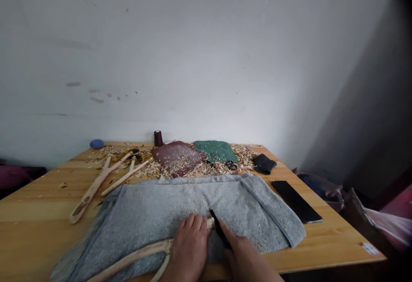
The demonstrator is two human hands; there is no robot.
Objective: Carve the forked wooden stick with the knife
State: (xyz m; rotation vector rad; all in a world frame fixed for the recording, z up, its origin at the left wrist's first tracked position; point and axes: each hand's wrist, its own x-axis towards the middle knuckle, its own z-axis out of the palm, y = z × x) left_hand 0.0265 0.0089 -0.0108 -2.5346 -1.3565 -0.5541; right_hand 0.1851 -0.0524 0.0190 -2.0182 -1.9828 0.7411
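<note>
The left hand (192, 241) is closed around a forked stick (138, 254), which lies over the near part of a grey cloth (154, 204) at the near edge of a wooden table (28, 213); its two prongs run toward the near left, and its short pale end pokes out to the right of the fingers. The right hand (240, 245), just beside it on the right, grips a black knife (220, 230) with the index finger laid along it; the blade slants to the far left, close to the stick's end, and whether they touch is hard to tell. Left of the cloth lie a large wooden fork (92, 191) and a smaller wooden fork (127, 176). Beyond the cloth, wood shavings (246, 157) are scattered around a dark red sheet (178, 155) and a green sheet (216, 150), with a thread spool (158, 138) near the wall (206, 59) and a blue round object (96, 144) at the far left. A black pouch (264, 164) sits at the far right, and a phone (296, 201) lies nearer, right of the cloth.
</note>
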